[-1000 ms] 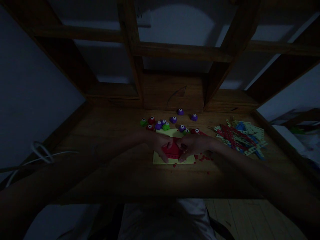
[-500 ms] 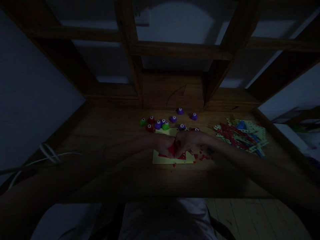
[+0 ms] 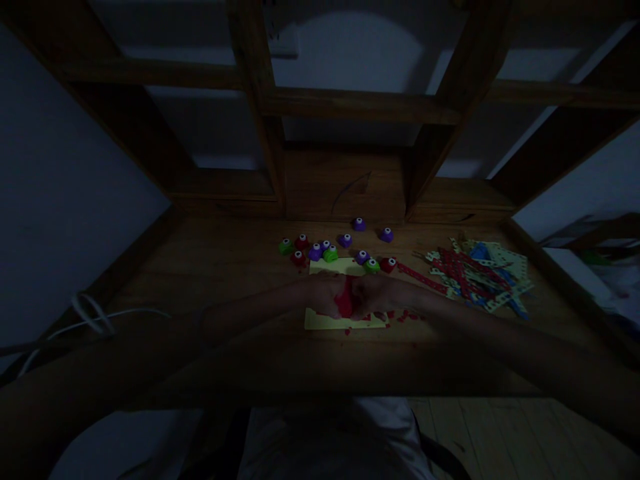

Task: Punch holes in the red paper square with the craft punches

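My left hand point(image 3: 321, 293) and my right hand point(image 3: 374, 295) meet over a pale yellow sheet point(image 3: 320, 323). Between them they grip a red piece point(image 3: 344, 301), which looks thin and bent; the dim light hides its exact kind. Fingers of both hands are closed around its edges. More red material shows on the yellow sheet just below the hands, mostly covered by them. Small red scraps point(image 3: 407, 315) lie beside my right hand, and one more rests at the sheet's front edge.
Behind the hands stand several purple, green and red eye-topped pieces point(image 3: 331, 253). A heap of red, yellow and blue perforated strips point(image 3: 470, 273) lies at the right. A wooden shelf unit point(image 3: 345, 180) closes off the back; a white cable point(image 3: 95, 313) lies at the left.
My hands have shifted slightly and turned the red piece, so more of its face shows. A red strip and a green eye-topped piece behind my right hand have come into view.
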{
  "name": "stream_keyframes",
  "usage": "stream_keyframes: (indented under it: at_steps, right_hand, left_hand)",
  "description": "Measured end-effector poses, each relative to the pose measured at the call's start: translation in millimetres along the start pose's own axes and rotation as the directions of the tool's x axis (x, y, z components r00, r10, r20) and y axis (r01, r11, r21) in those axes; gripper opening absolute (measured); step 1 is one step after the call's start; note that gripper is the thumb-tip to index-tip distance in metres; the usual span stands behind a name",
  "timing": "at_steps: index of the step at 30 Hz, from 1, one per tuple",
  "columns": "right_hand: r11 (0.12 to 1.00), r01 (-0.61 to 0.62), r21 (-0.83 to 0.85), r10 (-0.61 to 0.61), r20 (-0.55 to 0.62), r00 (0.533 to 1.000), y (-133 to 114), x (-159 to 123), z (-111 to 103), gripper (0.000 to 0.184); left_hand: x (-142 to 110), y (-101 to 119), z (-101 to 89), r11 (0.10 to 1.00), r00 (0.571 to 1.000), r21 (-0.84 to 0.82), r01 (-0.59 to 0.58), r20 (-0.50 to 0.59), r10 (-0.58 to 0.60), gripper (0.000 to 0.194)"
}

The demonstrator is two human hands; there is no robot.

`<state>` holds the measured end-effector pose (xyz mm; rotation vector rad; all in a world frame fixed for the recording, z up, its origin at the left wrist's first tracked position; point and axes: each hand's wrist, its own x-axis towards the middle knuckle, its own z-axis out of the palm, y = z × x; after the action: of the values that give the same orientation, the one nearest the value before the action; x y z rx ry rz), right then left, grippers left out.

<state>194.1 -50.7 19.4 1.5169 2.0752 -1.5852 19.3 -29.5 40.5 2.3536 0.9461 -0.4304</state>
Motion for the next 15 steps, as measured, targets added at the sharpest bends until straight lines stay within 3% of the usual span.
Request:
stream_keyframes:
  at_steps: [5, 11, 15]
  right_hand:
    - [1.0, -0.015, -0.027, 0.014, -0.038, 0.999, 10, -3, 1, 0.024]
    - [0.997, -0.06, -0.048, 0.059, -0.025, 0.998, 5, -16, -1, 0.023]
    - [1.0, -0.016, -0.023, 0.016, -0.012, 1.0, 4, -21, 0, 0.023]
  left_hand:
    - [-6, -5, 2.5, 1.0, 1.0, 0.009, 0.015, -0.014, -0.015, 0.044]
    - [-17, -15, 1.0, 0.999, 1.0, -0.04, -0.019, -0.003, 0.019, 0.041]
    - [-20, -20, -0.8, 0.996, 0.997, -0.058, -0.069, 0.017, 0.07, 0.042]
